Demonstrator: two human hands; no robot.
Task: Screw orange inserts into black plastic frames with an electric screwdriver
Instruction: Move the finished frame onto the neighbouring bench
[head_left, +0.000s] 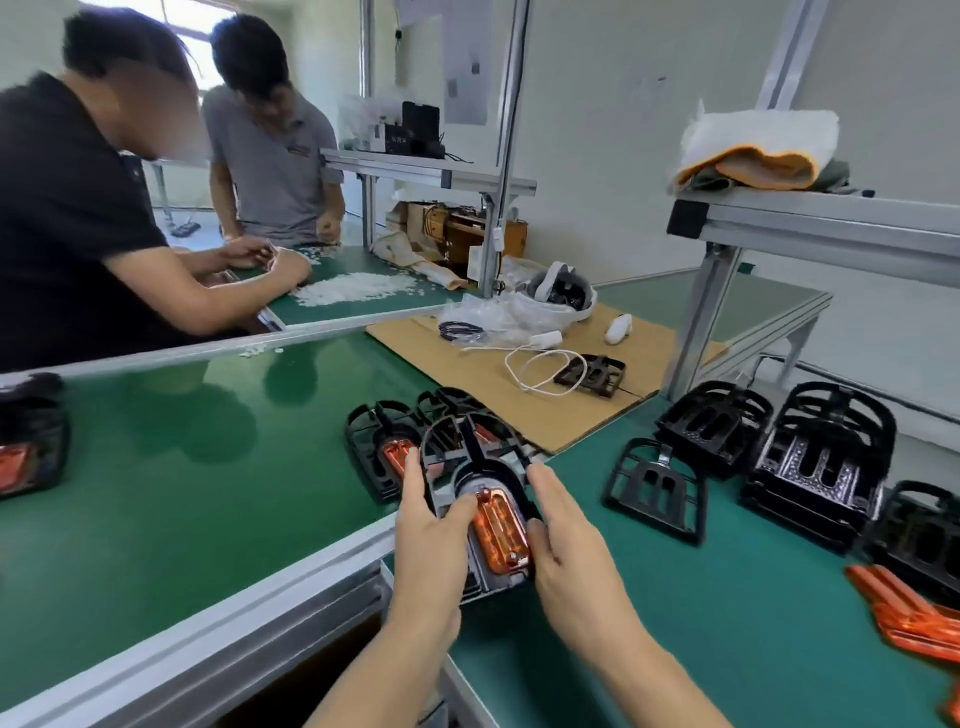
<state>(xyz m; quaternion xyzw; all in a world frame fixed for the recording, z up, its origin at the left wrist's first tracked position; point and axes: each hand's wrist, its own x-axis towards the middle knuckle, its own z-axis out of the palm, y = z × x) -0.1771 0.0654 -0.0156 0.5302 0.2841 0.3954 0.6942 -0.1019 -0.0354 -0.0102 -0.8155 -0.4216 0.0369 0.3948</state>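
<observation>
Black plastic frame (480, 499) with orange insert (497, 532): your left hand (428, 540) and right hand (566, 545) grasp it above the worktop's (727, 623) near-left corner; finished frames (387, 449) lie just behind.

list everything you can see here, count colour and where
frame with insert: one, black with orange, held in both hands
finished frames: at least two, black with orange, behind the held one
empty frames: several, black, stacked at right
loose inserts: a few, orange, far right edge
lone frame: one, black, on cardboard sheet
white bits: a heap, on far green table
headset: one, white, on cardboard
two other people: seated at far table
left hand: grips frame's left side
right hand: grips frame's right side
</observation>
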